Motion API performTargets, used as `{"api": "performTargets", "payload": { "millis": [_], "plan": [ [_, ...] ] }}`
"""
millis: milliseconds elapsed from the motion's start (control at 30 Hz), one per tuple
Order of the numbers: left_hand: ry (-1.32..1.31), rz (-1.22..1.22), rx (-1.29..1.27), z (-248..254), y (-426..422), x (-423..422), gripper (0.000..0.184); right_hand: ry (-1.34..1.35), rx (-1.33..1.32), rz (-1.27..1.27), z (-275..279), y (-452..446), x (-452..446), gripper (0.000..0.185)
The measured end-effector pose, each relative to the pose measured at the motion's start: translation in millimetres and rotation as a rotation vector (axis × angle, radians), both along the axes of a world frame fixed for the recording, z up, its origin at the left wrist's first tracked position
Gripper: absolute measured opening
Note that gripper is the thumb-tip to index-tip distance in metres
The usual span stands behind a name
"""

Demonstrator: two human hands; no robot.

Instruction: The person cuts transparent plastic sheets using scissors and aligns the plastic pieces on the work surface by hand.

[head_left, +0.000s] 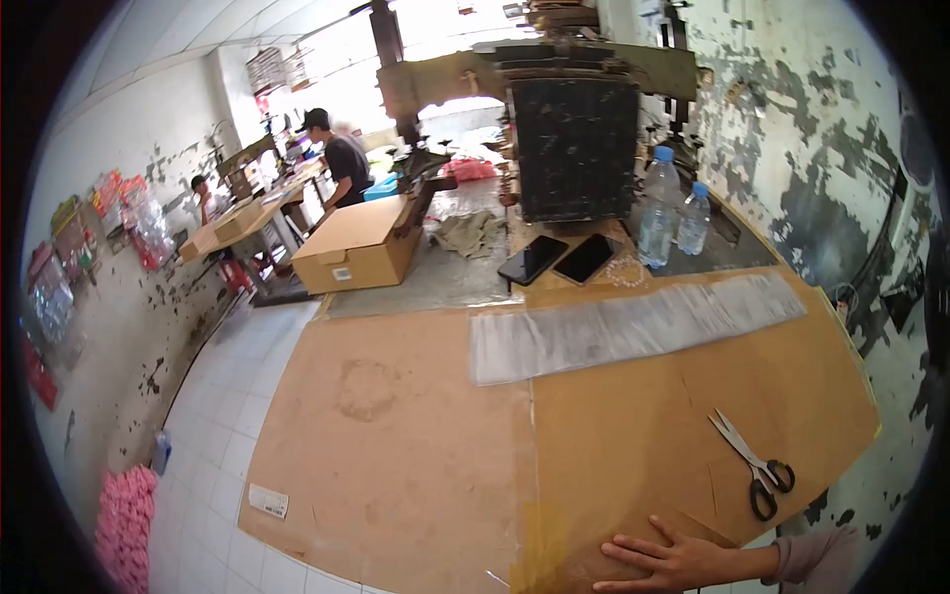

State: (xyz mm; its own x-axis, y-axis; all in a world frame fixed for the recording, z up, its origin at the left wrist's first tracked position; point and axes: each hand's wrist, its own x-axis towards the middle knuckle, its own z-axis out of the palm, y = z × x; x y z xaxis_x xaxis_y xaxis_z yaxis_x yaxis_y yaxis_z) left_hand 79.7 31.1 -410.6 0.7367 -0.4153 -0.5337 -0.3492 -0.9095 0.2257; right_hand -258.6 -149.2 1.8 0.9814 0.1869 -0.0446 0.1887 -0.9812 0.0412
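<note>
My right hand lies flat at the lower right edge of the cardboard-covered table, fingers spread and pointing left, holding nothing. Its sleeve comes in from the right. Just above it, a pair of scissors with black handles rests on the cardboard, blades partly apart and pointing up and left. A long row of overlapping clear plastic bags stretches across the far part of the table. My left hand is out of the frame.
Behind the bags are two phones, a bead bracelet, two water bottles and a large press machine. A cardboard box stands at the back left. A person works farther off; pink material lies on the floor.
</note>
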Motion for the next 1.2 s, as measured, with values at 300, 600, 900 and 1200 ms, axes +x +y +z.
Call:
{"api": "performTargets", "payload": {
  "millis": [300,600,900,1200],
  "plan": [
    [0.060,0.112,-0.153,-9,37,18,0.031,0.015,0.166,-0.024,-3,4,8,0.062],
    [-0.284,1.113,-1.286,69,227,213,0.026,0.005,0.244,-0.023,22,4,26,0.063],
    [-0.426,0.393,-2.102,491,160,265,0.009,0.530,0.788,0.422,67,-59,174,0.050],
    [0.219,0.220,-1.951,458,-8,28,0.017,-0.298,1.353,-0.093,90,-45,279,0.040]
  ]
}}
